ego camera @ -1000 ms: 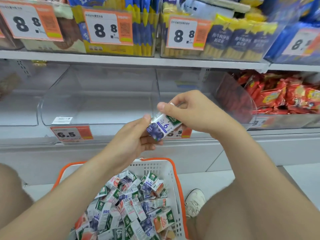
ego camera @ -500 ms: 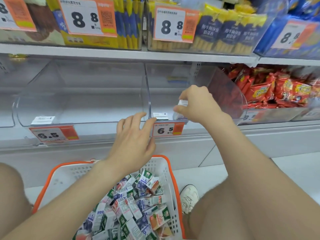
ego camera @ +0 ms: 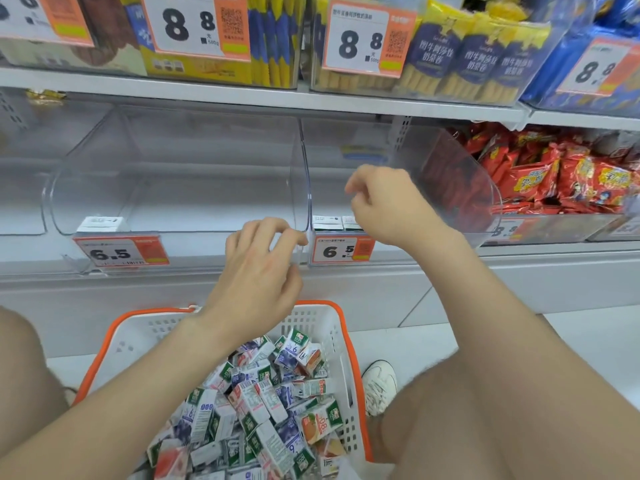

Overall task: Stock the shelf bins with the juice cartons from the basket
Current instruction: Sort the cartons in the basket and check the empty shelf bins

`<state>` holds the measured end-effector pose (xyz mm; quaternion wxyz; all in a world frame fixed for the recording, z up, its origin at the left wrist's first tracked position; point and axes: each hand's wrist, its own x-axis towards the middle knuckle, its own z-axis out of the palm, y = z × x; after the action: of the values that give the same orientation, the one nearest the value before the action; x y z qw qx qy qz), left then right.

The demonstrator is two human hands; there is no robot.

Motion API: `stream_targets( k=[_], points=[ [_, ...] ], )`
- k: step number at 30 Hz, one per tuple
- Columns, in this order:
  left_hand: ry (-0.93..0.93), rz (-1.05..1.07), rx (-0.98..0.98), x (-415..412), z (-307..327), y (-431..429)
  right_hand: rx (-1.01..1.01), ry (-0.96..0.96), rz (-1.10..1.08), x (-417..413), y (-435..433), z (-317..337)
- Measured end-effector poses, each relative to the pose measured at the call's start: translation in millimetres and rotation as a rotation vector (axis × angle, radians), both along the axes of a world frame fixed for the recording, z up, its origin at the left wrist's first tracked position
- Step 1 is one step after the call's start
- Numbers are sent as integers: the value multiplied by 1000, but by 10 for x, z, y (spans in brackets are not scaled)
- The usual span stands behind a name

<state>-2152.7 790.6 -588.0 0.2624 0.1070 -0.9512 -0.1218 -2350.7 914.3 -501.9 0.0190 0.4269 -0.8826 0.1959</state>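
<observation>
A white basket with an orange rim [ego camera: 341,344] stands on the floor between my knees, heaped with several small juice cartons [ego camera: 263,407]. Above it, two clear shelf bins sit side by side: a wide left bin [ego camera: 173,188] and a narrower right bin [ego camera: 391,188]. Two cartons [ego camera: 334,223] stand at the front left of the right bin. My right hand [ego camera: 388,206] hovers over that bin's front edge, fingers loosely curled, holding nothing. My left hand [ego camera: 258,271] hangs above the basket in front of the bins' divider, fingers relaxed and empty.
Orange price tags reading 6.5 [ego camera: 119,252] hang on the bin fronts. To the right is a bin of red snack packets [ego camera: 568,174]. The upper shelf [ego camera: 263,98] carries bins of blue and yellow packs. A white shoe [ego camera: 379,384] rests beside the basket.
My right hand carried the blue carton from in front of me into the right bin and let it go. My left hand released the carton and stayed low over the basket.
</observation>
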Motion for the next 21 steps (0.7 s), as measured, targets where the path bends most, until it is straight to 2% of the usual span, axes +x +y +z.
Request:
stream_targets(
  k=[1,3,5,7,10,14,18,21],
  points=[
    [30,21,-8,31,-9,-17,-95,-33,24,146,16,59],
    [-18,20,-19,92,-84,-67,-84,-149,135,472,35,116],
    [-183,7,37,171,-190,-135,111,-232,302,753,-7,-27],
    [-405,53,128,243,-352,-200,304,-208,450,990,-107,-292],
    [-627,17,143,373,-682,-275,529,-192,551,1249,-244,-726],
    [-937,-12,204,559,-1198,-321,682,-231,641,1395,-277,-1248],
    [-1151,-85,108,703,-1711,-216,876,-228,639,1428,-247,-1723],
    [-1130,-136,-61,772,-1997,-60,961,-216,637,1398,-189,-2014]
  ],
)
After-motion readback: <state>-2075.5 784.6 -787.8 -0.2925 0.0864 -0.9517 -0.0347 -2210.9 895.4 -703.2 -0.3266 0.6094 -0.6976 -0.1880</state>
